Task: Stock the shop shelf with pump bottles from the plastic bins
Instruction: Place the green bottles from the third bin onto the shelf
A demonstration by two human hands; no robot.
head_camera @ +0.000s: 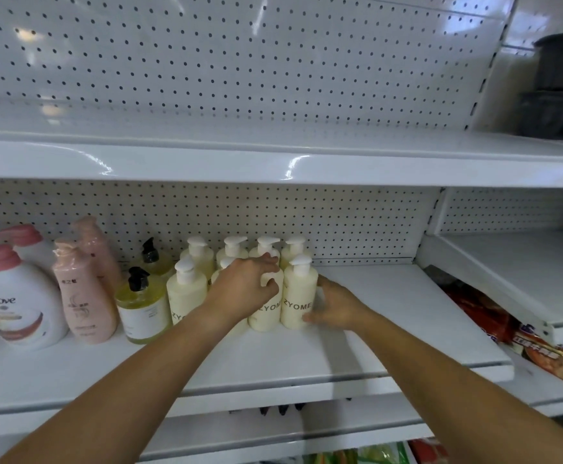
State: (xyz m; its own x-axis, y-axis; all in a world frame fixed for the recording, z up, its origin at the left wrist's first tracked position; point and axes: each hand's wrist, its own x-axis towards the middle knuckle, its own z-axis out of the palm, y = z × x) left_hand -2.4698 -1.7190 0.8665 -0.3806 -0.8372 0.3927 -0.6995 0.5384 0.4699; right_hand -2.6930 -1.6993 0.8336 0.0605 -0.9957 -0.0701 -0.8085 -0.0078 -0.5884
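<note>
Cream-coloured plastic pump bottles [186,296] with white pump heads are gathered in two rows on the white metal shelf [390,313], the rear row standing against the perforated white back panel [357,222]. Each body is a plain upright cylinder with rounded shoulders, and dark lettering reading ZYOME is printed across the front of the nearer ones. The group is closed on the right by the front-row end bottle [298,303], and the neighbouring front bottle [263,316] is set just beside it on the left. Whether the two touch cannot be told. Both are upright.

The left hand [243,289] is reached in from the lower left on a bare forearm, and its fingers are curled over the shoulder and upper body of the neighbouring front bottle, which is gripped. The right hand [338,306] is laid against the right flank of the front-row end bottle, palm turned towards it. Its fingers are wrapped behind the body and the thumb is pressed low on the front, so that the bottle is clasped.

Further left on the same shelf are seen two yellow-green clear bottles with black pumps [142,309], two tall pale pink bottles [84,296] and a white Dove bottle with a pink pump [19,303]. Red snack packets [494,323] are seen on a lower shelf to the right.
</note>
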